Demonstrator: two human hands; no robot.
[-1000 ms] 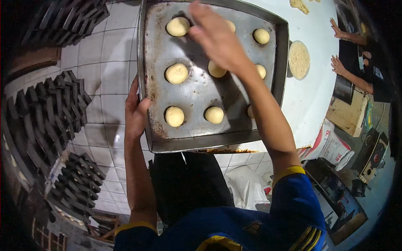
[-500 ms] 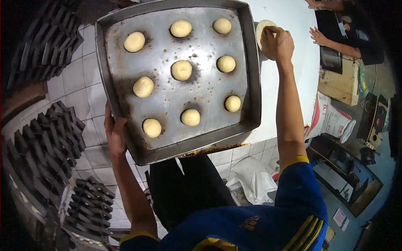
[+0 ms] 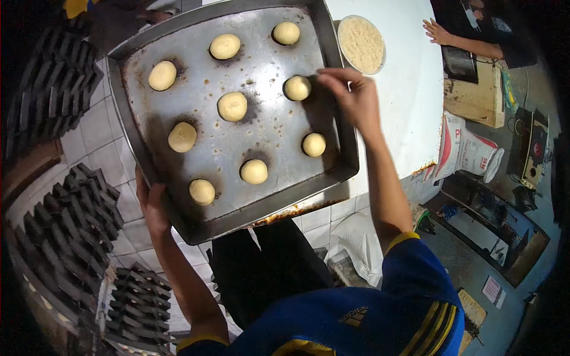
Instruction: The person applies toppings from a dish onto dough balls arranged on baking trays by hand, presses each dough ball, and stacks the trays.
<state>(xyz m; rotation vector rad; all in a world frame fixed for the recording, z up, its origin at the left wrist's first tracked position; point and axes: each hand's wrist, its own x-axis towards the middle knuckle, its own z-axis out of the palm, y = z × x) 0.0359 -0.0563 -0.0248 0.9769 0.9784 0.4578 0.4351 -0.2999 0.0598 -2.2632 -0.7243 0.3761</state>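
My left hand (image 3: 154, 206) grips the left rim of a large metal tray (image 3: 273, 127), thumb over the edge. Several round pale dough balls, one of them a ball (image 3: 232, 107) near the middle, sit spaced apart on the tray. Over the tray's right rim is my right hand (image 3: 354, 98), thumb and fingertips drawn together beside a dough ball (image 3: 297, 88). Whatever those fingertips may hold is too small to make out. A round dish of pale crumbs (image 3: 361, 45) stands on the white table (image 3: 404, 107) past the tray's right side.
Stacks of dark trays (image 3: 74, 216) stand on the left. A co-worker's hand (image 3: 437, 32) rests at the table's far edge. White sacks (image 3: 466, 148) lie to the right, another sack (image 3: 359, 246) below the table. Rust marks the table's near edge.
My right hand has moved from the crumb dish back over the tray's right rim. The tray, with my left hand on it, appears further left and more tilted in view than one second ago.
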